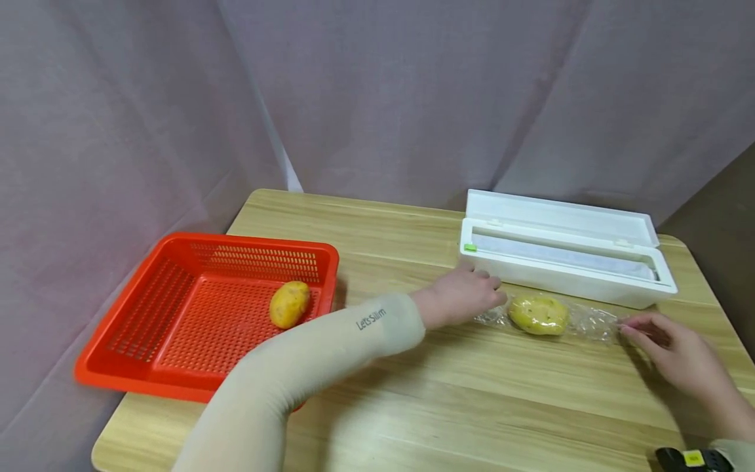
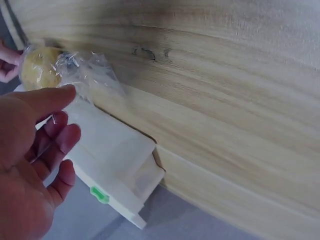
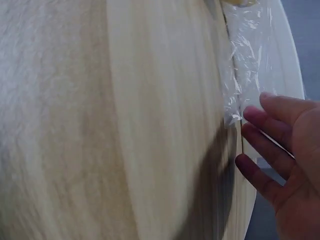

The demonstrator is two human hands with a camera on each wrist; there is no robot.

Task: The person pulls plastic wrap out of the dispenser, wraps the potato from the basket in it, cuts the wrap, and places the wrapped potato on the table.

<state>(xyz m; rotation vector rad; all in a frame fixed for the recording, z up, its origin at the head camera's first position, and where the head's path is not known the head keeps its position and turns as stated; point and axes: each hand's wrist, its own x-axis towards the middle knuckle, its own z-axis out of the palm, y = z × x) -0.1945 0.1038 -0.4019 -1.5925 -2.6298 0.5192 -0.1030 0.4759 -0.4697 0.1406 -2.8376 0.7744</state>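
Note:
A yellow potato (image 1: pixel 538 314) lies on the table, wrapped in clear plastic wrap (image 1: pixel 592 322) that trails out on both sides of it. My left hand (image 1: pixel 463 296) pinches the wrap's left end; in the left wrist view its thumb (image 2: pixel 60 97) lies against the film, the other fingers loosely bent below. At the opposite end, my right hand (image 1: pixel 678 351) pinches the film between thumb and forefinger. In the right wrist view the forefinger is hidden behind the thumb (image 3: pixel 280 106), with the remaining fingers spread.
Just behind the potato stands a white wrap dispenser box (image 1: pixel 566 278), lid (image 1: pixel 560 216) raised, a roll (image 1: pixel 563 255) inside and a green slider (image 1: pixel 470 248) at its left. A red plastic basket (image 1: pixel 124 373) at the left holds another potato (image 1: pixel 290 305). Curtains hang behind the wooden table (image 1: pixel 472 406).

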